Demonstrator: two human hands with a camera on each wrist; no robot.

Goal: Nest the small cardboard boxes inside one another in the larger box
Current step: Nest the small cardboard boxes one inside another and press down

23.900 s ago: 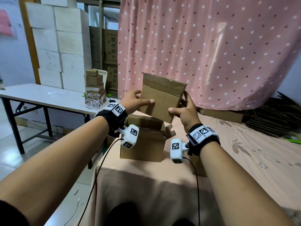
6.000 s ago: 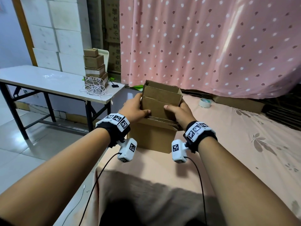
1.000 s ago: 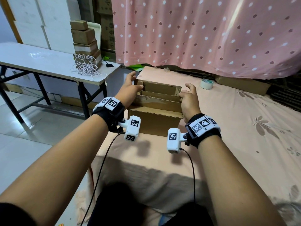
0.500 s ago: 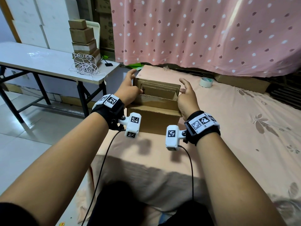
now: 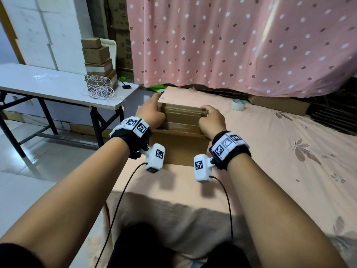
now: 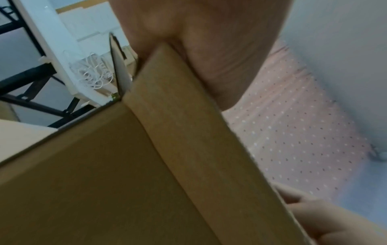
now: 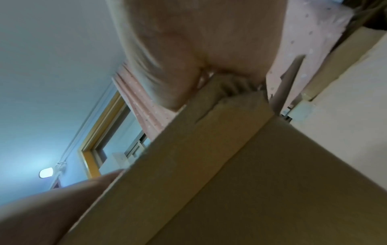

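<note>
1. Two hands at the top of a larger box (image 5: 178, 147), standing on the near left part of a surface (image 5: 270, 171) draped in peach floral cloth
2. Left hand (image 5: 151, 113) on the left end of the box top, fingers laid fairly straight along the far left corner, thumb side pressed against the cardboard; holding nothing closed within it
3. Right hand (image 5: 212, 120) on the right end, fingers curled over the stacked cardboard edges (image 5: 183, 111) at the top
4. Several brown layers showing inside the larger box, smaller boxes sitting within it, their rims roughly level with its top
5. Seen from the left wrist: palm (image 6: 209, 41) touching the upper cardboard edge; seen from the right wrist: palm (image 7: 209, 49) pressed on a crumpled corner, fingers hidden
6. Far right of the box, well apart: tape roll (image 5: 238, 104) on the cloth, with a flat long carton (image 5: 280, 105) beyond it
7. Left of the surface: white table (image 5: 48, 82) carrying stacked small cartons (image 5: 97, 60) and tangled white cord (image 5: 99, 89)
8. Behind: pink dotted curtain (image 5: 231, 45)
</note>
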